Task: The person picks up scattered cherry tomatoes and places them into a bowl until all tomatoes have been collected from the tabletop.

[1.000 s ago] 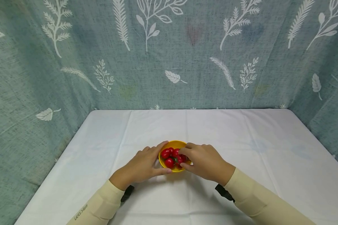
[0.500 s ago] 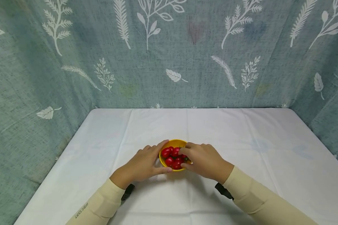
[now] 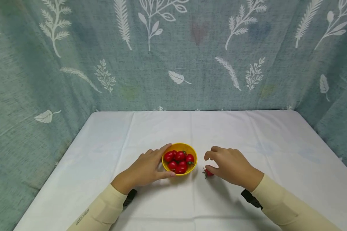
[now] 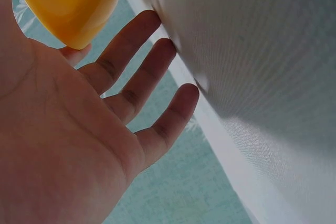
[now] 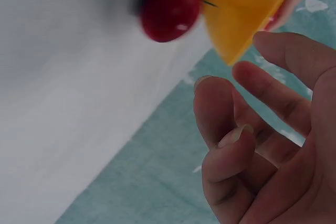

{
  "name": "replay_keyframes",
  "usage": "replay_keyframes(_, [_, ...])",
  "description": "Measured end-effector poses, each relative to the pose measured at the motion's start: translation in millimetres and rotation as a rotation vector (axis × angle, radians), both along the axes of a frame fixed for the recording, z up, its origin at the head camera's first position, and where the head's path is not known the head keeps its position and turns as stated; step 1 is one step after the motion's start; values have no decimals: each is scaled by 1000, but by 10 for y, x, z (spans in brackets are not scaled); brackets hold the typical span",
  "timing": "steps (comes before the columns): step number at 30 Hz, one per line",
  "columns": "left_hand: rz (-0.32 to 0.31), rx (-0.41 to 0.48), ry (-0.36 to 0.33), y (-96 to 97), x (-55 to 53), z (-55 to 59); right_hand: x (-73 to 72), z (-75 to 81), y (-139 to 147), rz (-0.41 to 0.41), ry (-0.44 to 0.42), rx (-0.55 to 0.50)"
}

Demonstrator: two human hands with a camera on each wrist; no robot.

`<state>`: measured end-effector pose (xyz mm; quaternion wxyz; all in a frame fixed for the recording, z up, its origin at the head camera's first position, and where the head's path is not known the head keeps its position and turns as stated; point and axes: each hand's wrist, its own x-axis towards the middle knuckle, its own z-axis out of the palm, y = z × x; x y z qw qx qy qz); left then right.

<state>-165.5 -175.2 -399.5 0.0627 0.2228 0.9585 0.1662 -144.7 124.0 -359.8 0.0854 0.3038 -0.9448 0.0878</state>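
Note:
A yellow bowl [image 3: 188, 147] of several red cherry tomatoes [image 3: 180, 156] with green stems stands mid-table in the head view. My left hand [image 3: 144, 168] holds its left side between thumb and index finger; in the left wrist view the other fingers [image 4: 152, 66] extend to the white cloth. One loose cherry tomato [image 3: 209, 172] lies right of the bowl, partly covered by my right hand [image 3: 232, 165]. The right wrist view shows this tomato [image 5: 170, 13] on the cloth near the bowl [image 5: 244, 9], apart from my loosely bent right fingers, which hold nothing.
A white cloth [image 3: 243, 131] covers the table and shows fold lines. Grey-green curtains [image 3: 150, 86] with white leaf prints hang behind it and along both sides. Dark wrist straps [image 3: 251, 199] show under the cream sleeves [image 3: 292, 205].
My right hand has come out of the bowl to the right, and a cherry tomato now lies on the cloth beneath it. The left hand stays at the bowl.

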Motion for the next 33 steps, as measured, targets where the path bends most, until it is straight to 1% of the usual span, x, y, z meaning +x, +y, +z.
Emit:
replay_keyframes(6, [6,4,1,-8,1,6,22,-119,87,-5,-66,41])
replay_keyframes(12, [1,3,1,4,-2,-3,27,-215,112,-1,-116,50])
replay_keyframes(21, [-12,8,5,-4,31,-5,23,-348,101,17,-82,38])
replay_keyframes(23, [-14,2,7,-5,32,-2,14,-349,101,17,-72,43])
replay_keyframes(26, [-9,-1,7,2,24,7,3,-309,116,13,-63,33])
replay_keyframes(30, [-6,3,3,7,17,15,4,-202,147,8,-50,-2])
replay_keyframes(33, [-2,-2,7,-10,23,20,4,-109,136,29,-21,-40])
